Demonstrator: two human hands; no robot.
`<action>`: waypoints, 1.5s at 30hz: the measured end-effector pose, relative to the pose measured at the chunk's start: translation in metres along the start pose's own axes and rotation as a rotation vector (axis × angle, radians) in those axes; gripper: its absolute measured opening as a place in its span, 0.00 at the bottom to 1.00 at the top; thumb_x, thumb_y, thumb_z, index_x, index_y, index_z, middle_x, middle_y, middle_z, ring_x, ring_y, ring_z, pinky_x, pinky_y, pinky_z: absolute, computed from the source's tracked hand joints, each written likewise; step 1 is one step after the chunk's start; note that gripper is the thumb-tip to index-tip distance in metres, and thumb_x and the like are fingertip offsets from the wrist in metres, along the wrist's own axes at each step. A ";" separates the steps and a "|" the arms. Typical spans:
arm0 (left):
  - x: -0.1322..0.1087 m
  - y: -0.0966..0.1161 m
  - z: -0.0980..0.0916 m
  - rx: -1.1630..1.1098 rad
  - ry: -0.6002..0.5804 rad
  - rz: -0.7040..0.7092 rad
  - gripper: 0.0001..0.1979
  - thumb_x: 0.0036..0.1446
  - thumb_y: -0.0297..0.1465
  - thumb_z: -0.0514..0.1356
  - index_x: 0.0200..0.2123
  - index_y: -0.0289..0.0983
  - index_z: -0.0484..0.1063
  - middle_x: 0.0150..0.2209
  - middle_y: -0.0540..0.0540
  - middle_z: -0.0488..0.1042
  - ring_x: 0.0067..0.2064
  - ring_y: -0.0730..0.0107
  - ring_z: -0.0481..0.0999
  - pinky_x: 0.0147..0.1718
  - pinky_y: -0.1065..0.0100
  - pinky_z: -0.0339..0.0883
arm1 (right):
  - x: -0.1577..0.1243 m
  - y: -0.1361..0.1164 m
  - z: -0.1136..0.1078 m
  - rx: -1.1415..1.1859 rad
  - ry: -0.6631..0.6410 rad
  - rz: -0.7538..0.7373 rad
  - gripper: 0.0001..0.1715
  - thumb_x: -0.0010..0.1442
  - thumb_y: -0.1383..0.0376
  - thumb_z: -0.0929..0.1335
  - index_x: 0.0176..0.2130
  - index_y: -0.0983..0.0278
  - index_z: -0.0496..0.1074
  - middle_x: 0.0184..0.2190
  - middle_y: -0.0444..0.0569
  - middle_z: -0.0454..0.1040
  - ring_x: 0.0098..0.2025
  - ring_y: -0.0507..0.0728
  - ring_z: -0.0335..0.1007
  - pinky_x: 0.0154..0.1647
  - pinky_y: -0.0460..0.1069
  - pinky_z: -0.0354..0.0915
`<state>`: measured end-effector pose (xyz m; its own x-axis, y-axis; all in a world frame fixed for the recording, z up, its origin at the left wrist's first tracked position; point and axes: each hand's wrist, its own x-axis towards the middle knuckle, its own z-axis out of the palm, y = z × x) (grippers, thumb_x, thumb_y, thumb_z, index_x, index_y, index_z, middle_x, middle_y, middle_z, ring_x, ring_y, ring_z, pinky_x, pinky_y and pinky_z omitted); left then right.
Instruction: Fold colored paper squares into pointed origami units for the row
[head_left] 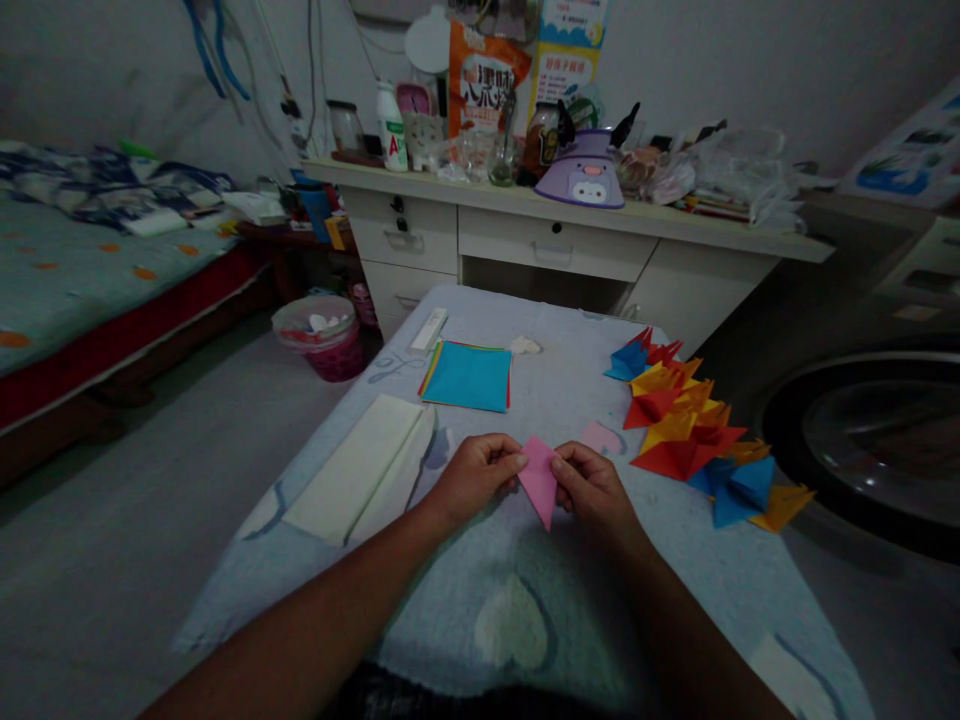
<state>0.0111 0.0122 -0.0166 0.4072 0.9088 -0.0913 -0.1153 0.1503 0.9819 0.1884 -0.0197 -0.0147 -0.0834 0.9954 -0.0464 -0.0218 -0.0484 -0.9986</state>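
Observation:
Between my two hands is a piece of pink origami paper (539,482), folded into a narrow kite shape with its long point toward me. My left hand (486,472) pinches its left edge with thumb and fingers. On the opposite edge, my right hand (592,488) pinches it the same way. Beyond my hands lies a stack of square coloured paper (466,377), blue on top. To the right stand several folded paper cranes (686,450) in red, orange, yellow and blue, grouped in a slanting row.
A cloth with heart prints covers the table (517,625). Folded pale paper (356,465) lies at left, a small white box (430,330) behind it. A crumpled white scrap (525,345) is near the stack. A pink bin (322,340) stands on the floor; a cluttered desk (555,215) is behind.

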 end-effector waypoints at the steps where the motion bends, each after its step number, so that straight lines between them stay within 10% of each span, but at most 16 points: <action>1: 0.000 0.000 0.000 -0.019 0.022 0.006 0.14 0.51 0.39 0.64 0.27 0.33 0.69 0.20 0.53 0.65 0.21 0.79 0.62 0.22 0.74 0.52 | 0.000 0.000 0.001 0.010 -0.007 0.003 0.18 0.55 0.51 0.70 0.31 0.64 0.67 0.17 0.37 0.62 0.17 0.47 0.54 0.17 0.42 0.49; 14: 0.006 -0.010 -0.002 -0.056 0.049 0.081 0.09 0.53 0.35 0.62 0.32 0.36 0.69 0.25 0.54 0.67 0.26 0.77 0.65 0.28 0.74 0.56 | -0.001 0.006 -0.002 -0.061 -0.036 -0.124 0.14 0.58 0.61 0.66 0.45 0.60 0.65 0.32 0.43 0.68 0.26 0.50 0.61 0.23 0.44 0.59; 45: 0.001 -0.008 -0.009 0.354 0.042 0.093 0.17 0.51 0.26 0.56 0.45 0.34 0.75 0.40 0.43 0.79 0.40 0.66 0.77 0.42 0.66 0.68 | 0.008 0.013 -0.018 -0.450 -0.020 -0.203 0.12 0.55 0.65 0.66 0.40 0.62 0.72 0.37 0.48 0.73 0.41 0.57 0.68 0.45 0.52 0.63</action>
<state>0.0048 0.0153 -0.0264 0.3714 0.9285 0.0019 0.1732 -0.0713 0.9823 0.2052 -0.0105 -0.0283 -0.1410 0.9792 0.1459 0.3922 0.1906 -0.8999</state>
